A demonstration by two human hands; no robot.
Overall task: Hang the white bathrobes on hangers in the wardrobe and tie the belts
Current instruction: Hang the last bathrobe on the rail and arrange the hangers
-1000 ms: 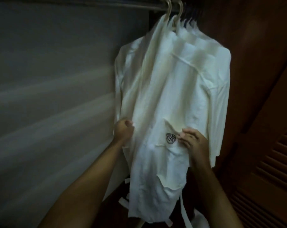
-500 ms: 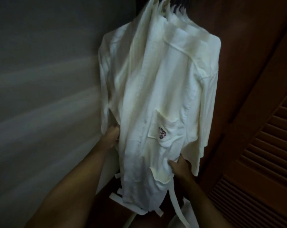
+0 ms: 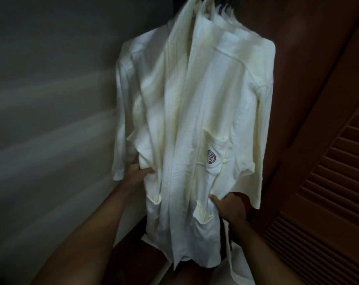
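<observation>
The left hand (image 3: 138, 174) grips the soft white bathrobe (image 3: 186, 124) at 9 o'clock; the right hand (image 3: 229, 206) pinches it at 4 o'clock, lower than before. The robe hangs beside the slatted wooden door (image 3: 322, 192). A round logo (image 3: 211, 158) marks its pocket.

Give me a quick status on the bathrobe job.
Left hand and right hand both grip the front bathrobe at its sides. Robe hung, belt dangling untied. Nothing in the way.
</observation>
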